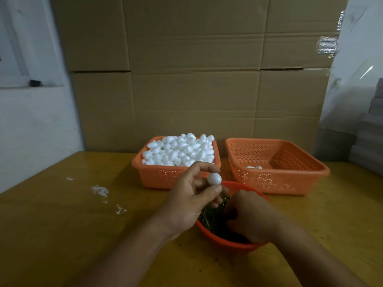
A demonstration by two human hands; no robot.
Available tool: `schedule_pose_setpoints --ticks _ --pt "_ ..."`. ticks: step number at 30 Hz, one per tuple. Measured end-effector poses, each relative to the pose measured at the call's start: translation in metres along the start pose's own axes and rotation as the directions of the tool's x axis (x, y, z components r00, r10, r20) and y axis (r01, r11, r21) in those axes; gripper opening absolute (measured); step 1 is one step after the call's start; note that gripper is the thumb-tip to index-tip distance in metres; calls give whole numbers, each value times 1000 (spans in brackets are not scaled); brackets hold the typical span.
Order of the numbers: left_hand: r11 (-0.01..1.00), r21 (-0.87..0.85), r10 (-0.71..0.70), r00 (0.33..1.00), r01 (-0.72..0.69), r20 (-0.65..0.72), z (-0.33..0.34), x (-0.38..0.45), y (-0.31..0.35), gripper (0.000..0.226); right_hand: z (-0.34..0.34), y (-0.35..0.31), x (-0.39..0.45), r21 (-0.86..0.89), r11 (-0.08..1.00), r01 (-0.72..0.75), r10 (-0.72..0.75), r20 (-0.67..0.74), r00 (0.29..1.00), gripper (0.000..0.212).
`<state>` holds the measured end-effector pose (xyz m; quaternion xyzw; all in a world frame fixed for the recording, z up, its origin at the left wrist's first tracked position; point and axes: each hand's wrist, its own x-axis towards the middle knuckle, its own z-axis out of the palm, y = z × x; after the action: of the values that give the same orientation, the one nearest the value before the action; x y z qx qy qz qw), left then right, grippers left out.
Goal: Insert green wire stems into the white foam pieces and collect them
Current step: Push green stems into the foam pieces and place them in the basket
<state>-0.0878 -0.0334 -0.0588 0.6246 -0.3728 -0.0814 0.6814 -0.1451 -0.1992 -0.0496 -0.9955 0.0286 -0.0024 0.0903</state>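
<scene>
Over a wooden table (62, 235), the left hand (186, 201) pinches a white foam piece (214, 178) above a round orange bowl (226, 241) of green wire stems (211, 218), into which the right hand (248, 216) reaches, fingers curled, with a full orange basket (161, 175) and a nearly empty basket (290, 181) behind.

Right hand (249, 217) fingers hidden, perhaps among green stems (211, 218).

We held our left hand (191, 195) raised, palm turned toward us, thumb and curled fingers pinching a small white foam piece (214, 178). Our right hand (249, 217) reached downward beside it, knuckles up, fingers curled under and hidden. Both forearms were bare.
</scene>
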Motion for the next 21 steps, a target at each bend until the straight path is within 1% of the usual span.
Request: schedule_pose_setpoints --ticks 1,5,7,11,13,14,16,19,21 --pt "1000 -19 -11 1000 10 -6 1 0 1 21 0 0 0 2 1000 -1 1 -5 1000 14" --pt "986 -146 -80 997 80 6 4 0 2 31 3 2 0 -9 1000 -4 4 -41 999 13" --pt "970 -214 -114 994 112 2 5 0 2 30 5 2 -1 -10 1000 -9 8 -58 998 14" --pt "923 -347 -182 983 168 -7 3 0 1 21 6 1 -1 9 1000 -6 7 -78 997 15" --pt "896 -401 -210 978 193 2 2 0 1 23 6 1 -2 11 1000 -2 2 -79 997 12" --pt "882 -427 -220 976 199 2 2 1 1 27 6 1 -3 12 1000 -1 2 -83 997 11" --pt "861 -465 -231 973 205 1 0 1 2 36 5 1 -4 38 999 1 3 -98 995 8" --pt "849 -484 -235 972 212 14 -2 1 2 33 4 4 -5 117 993 5 10 -129 992 8" --pt "840 -494 -251 968 225 13 -2 1 3 33 4 4 -6 143 990 12 10 -157 988 14"
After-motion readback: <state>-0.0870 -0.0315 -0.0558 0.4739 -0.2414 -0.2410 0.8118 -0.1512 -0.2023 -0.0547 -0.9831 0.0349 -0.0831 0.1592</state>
